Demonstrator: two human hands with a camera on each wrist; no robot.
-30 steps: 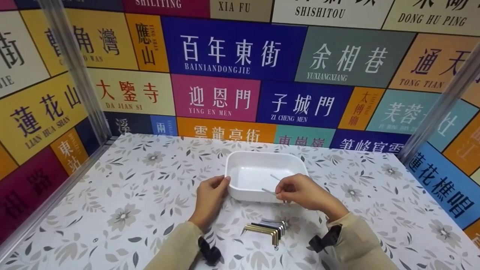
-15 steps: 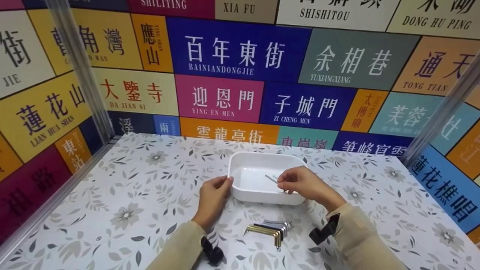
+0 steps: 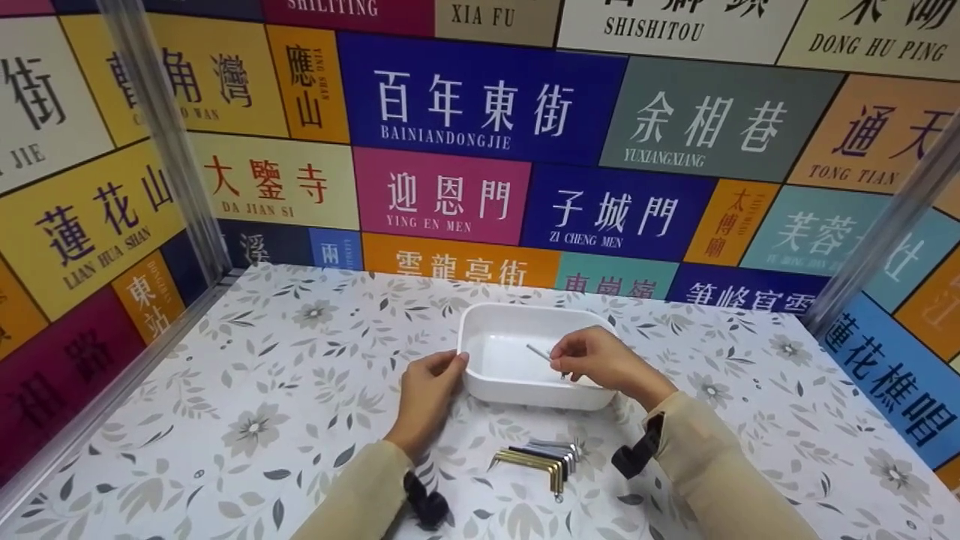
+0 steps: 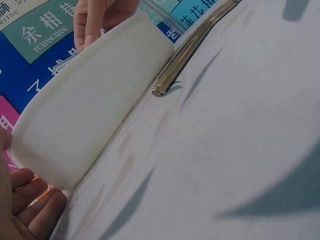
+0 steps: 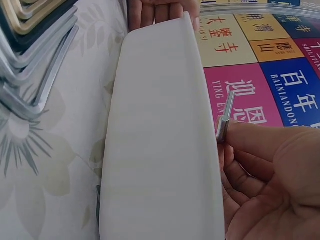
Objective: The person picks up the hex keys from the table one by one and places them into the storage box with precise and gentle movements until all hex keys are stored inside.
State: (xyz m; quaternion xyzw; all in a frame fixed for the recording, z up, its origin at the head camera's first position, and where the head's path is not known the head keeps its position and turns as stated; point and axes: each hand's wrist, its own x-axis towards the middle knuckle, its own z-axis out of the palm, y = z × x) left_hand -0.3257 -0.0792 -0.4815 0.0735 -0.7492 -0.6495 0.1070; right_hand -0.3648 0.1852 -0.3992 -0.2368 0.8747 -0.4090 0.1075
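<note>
A white plastic basin (image 3: pixel 525 391) stands on the table in the head view. My left hand (image 3: pixel 426 397) holds its left end, thumb at the rim and fingers against the outer wall; in the left wrist view the fingers (image 4: pixel 37 200) bend beside that end. Over the basin's near right side, my right hand (image 3: pixel 600 360) pinches a silver hex key (image 3: pixel 538 351) between thumb and fingertips. Its shaft points left over the basin's inside. The right wrist view shows the bent hex key (image 5: pixel 225 122) at the thumb tip, just past the rim.
In front of the basin, several L-shaped hex keys (image 3: pixel 536 459), gold, black and silver, lie nested in a row. A floral cloth (image 3: pixel 247 435) covers the table. Behind stands a wall panel (image 3: pixel 442 195) of coloured signs, with clear posts (image 3: pixel 176 150) at the corners.
My right hand has moved forward and a little left, farther over the basin. Two silver shafts stuck out of its fingers earlier; one shows now. The left hand keeps its hold.
</note>
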